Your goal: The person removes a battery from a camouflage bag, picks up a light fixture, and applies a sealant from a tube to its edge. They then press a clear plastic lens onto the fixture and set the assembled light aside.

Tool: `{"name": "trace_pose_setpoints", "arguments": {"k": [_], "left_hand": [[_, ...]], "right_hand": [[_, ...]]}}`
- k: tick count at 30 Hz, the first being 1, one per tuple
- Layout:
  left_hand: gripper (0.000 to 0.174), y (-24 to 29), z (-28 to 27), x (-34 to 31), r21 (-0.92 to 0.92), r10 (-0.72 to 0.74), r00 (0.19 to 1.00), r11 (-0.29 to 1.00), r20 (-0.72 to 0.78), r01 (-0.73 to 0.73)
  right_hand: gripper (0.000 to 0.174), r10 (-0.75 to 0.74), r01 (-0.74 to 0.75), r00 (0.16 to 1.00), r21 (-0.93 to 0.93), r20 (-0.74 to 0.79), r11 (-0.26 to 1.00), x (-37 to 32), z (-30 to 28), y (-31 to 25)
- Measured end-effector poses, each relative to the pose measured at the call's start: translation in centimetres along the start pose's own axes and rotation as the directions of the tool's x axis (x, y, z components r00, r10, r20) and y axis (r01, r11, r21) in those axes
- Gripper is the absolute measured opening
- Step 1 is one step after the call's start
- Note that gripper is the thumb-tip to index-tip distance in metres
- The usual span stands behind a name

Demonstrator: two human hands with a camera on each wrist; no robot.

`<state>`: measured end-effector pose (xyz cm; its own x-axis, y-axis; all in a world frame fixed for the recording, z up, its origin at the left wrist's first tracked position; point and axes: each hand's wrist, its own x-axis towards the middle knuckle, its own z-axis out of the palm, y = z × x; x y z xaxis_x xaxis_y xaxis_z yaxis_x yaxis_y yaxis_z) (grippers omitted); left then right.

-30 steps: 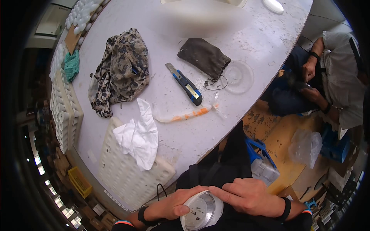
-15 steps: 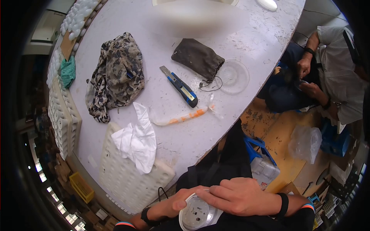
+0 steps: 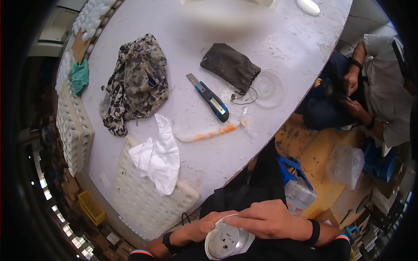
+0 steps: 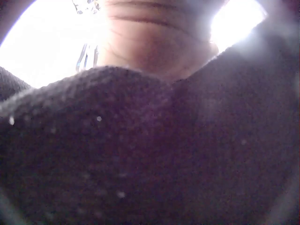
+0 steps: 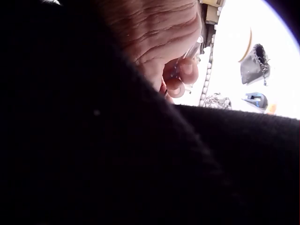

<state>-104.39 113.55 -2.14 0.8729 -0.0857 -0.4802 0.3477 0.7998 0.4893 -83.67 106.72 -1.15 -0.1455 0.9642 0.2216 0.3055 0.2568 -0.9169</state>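
Low in the head view, a round lamp housing (image 3: 226, 243) with a white rim is held over the dark-clothed lap. Its inside is shiny, with a pale disc bearing small dark parts. My left hand (image 3: 198, 227) grips its left side, the thumb at the rim. From the other side my right hand (image 3: 267, 221) holds the far rim between bent fingers, the thumb hidden. In the right wrist view, fingertips (image 5: 186, 69) curl beside a clear, glossy edge. Dark sleeve cloth (image 4: 140, 150) covers most of the left wrist view.
On the table (image 3: 204, 174) lie a utility knife (image 3: 211, 100) with its blade out, a dark pouch (image 3: 230, 65), a clear bag with orange marks (image 3: 217, 131), camouflage cloth (image 3: 139, 82), white cloth (image 3: 159, 158) and a dimpled tray (image 3: 139, 198). Another person (image 3: 379, 82) sits at right.
The right forefinger, earlier stretched along the rim, has moved across it, and the right fingers now bunch at the far rim. The housing stays in both hands. The head view shifted left, then back.
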Motion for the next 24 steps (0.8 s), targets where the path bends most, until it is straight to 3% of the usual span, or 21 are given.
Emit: {"name": "trace_pose_setpoints", "arguments": {"k": [1, 3, 4, 6, 11, 13, 15, 18, 19, 23, 24], "left_hand": [[0.096, -0.1, -0.2, 0.0, -0.014, 0.011, 1.000, 1.000, 0.026, -0.010], [0.097, -0.3, -0.1, 0.0, -0.038, 0.016, 1.000, 0.999, 0.003, -0.016], [0.097, -0.3, 0.0, 0.0, -0.055, 0.015, 1.000, 0.998, -0.015, -0.016], [0.098, -0.3, -0.2, 0.1, -0.044, 0.001, 1.000, 0.999, -0.007, -0.001], [0.101, -0.6, -0.4, 0.4, 0.012, 0.019, 1.000, 1.000, -0.022, -0.019], [0.104, -0.1, -0.5, -0.1, 0.215, -0.010, 0.999, 0.977, -0.039, 0.018], [0.105, -0.1, -0.3, -0.2, 0.219, -0.004, 0.997, 0.976, -0.072, 0.020], [0.107, 1.8, 0.6, 0.0, 0.262, -0.009, 0.992, 0.964, -0.124, 0.042], [0.107, 2.7, 0.9, 0.0, 0.299, -0.016, 0.989, 0.952, -0.150, 0.061], [0.105, 4.1, 1.4, -0.6, 0.397, 0.039, 0.989, 0.918, -0.140, 0.020], [0.104, 4.9, 1.6, -0.7, 0.491, 0.058, 0.988, 0.871, -0.145, 0.021]], "right_hand": [[0.042, -0.001, 0.001, 1.000, 0.001, 0.006, 1.000, -0.5, 0.4, 0.2], [0.033, 0.379, -0.324, 0.918, 0.330, -0.118, 0.887, -1.4, 0.8, 0.4], [0.031, 0.517, -0.466, 0.855, 0.377, -0.040, 0.800, -1.4, 0.3, 0.0], [0.033, 0.596, -0.581, 0.800, 0.337, 0.069, 0.741, -0.7, -0.3, -0.5], [0.027, 0.438, -0.432, 0.898, 0.279, 0.041, 0.858, 0.1, 0.6, 0.3], [0.024, 0.378, -0.371, 0.926, 0.236, 0.014, 0.898, -0.1, 0.8, 0.6], [0.021, 0.343, -0.342, 0.939, 0.187, 0.030, 0.921, -1.2, 0.8, 0.9], [0.020, 0.314, -0.285, 0.944, 0.230, -0.104, 0.931, -2.7, 0.9, 1.6], [0.023, 0.372, -0.331, 0.919, 0.257, -0.133, 0.908, -3.2, 0.8, 1.8], [0.028, 0.426, -0.386, 0.894, 0.243, -0.139, 0.890, -3.8, -0.2, 1.6], [0.028, 0.425, -0.384, 0.894, 0.246, -0.143, 0.890, -3.4, -0.2, 1.3]]}}
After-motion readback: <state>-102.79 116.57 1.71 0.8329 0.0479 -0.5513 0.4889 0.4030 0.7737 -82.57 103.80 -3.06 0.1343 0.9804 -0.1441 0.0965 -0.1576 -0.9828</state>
